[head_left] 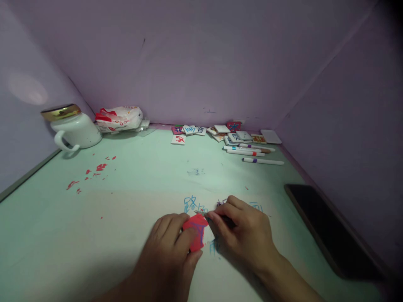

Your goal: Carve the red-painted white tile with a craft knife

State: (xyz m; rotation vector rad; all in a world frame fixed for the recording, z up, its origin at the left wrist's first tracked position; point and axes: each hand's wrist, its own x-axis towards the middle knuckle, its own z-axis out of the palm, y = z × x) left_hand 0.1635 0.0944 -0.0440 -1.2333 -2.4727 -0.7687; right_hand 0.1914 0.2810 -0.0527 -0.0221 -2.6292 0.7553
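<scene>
My left hand [171,239] is closed on a small red square tile [198,237] with purple strokes, its fingers and thumb pressing on the tile's left and lower sides. My right hand [245,230] pinches a slim craft knife [201,214], whose pointed metal tip lies at the tile's upper edge. Most of the knife's handle is hidden in the right hand. Under both hands lies a pale sheet [126,243] with handwritten blue and purple characters [190,204].
Red scraps [100,167] lie at left, near a white mug [77,132] with a gold lid. A plastic package [119,119] sits at the back. Several character tiles [190,130] and marker pens [245,152] are farther right. A dark phone [330,230] lies right of my hand.
</scene>
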